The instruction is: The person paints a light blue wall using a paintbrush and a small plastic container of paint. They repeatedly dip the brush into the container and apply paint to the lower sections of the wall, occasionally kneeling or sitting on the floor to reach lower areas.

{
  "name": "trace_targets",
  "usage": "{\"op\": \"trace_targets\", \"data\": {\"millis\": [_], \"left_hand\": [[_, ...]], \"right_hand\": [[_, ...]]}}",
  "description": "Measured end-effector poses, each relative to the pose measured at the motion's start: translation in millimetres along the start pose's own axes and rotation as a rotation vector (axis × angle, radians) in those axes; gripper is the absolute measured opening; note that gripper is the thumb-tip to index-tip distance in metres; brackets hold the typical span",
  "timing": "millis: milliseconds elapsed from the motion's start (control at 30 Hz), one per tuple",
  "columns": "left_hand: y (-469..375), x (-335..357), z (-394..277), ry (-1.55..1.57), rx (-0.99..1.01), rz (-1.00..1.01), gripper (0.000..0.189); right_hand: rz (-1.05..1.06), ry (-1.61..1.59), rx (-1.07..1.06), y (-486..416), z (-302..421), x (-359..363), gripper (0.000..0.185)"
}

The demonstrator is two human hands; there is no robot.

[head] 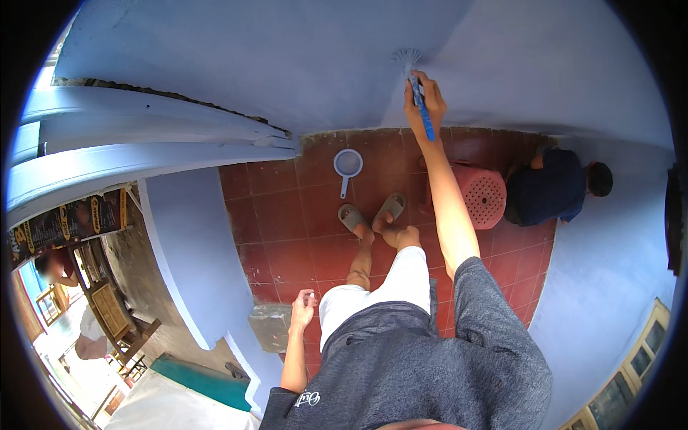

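My right hand grips the blue handle of a paintbrush, arm stretched forward. Its pale, splayed bristles press on the wall, near where a darker blue area meets a paler one. Low at my left side hangs my left hand, fingers loosely curled and no tool in it. On the red tiled floor ahead of my sandalled feet lies a light-blue plastic dipper, its handle towards me; what it contains is hard to make out.
Right of my arm stands a pink plastic stool with a perforated seat. Just beyond it a person in dark clothing crouches by the side wall. Blue-painted beams border the left. A low block sits near my left hand. Another person is outside.
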State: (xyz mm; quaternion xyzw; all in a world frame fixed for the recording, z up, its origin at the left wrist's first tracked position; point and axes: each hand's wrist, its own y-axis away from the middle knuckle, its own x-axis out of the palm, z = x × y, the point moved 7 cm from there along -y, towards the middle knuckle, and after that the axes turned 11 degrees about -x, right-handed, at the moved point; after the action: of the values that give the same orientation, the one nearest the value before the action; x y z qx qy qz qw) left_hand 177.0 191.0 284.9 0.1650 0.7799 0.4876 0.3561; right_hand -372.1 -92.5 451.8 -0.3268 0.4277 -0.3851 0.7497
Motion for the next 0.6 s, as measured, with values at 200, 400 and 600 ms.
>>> {"op": "trace_targets", "data": {"millis": [200, 400, 600], "left_hand": [[-13, 5, -21, -0.094, -0.023, 0.011, 0.028], [-87, 20, -97, -0.169, 0.121, 0.003, 0.029], [-154, 36, -183, -0.057, 0.281, -0.012, 0.028]], "right_hand": [[-0.125, -0.068, -0.104, -34, 48, -42, 0.03], [-0.074, -0.077, -0.099, -26, 11, -16, 0.028], [-0.013, -0.09, -0.125, 4, 13, -25, 0.026]]}}
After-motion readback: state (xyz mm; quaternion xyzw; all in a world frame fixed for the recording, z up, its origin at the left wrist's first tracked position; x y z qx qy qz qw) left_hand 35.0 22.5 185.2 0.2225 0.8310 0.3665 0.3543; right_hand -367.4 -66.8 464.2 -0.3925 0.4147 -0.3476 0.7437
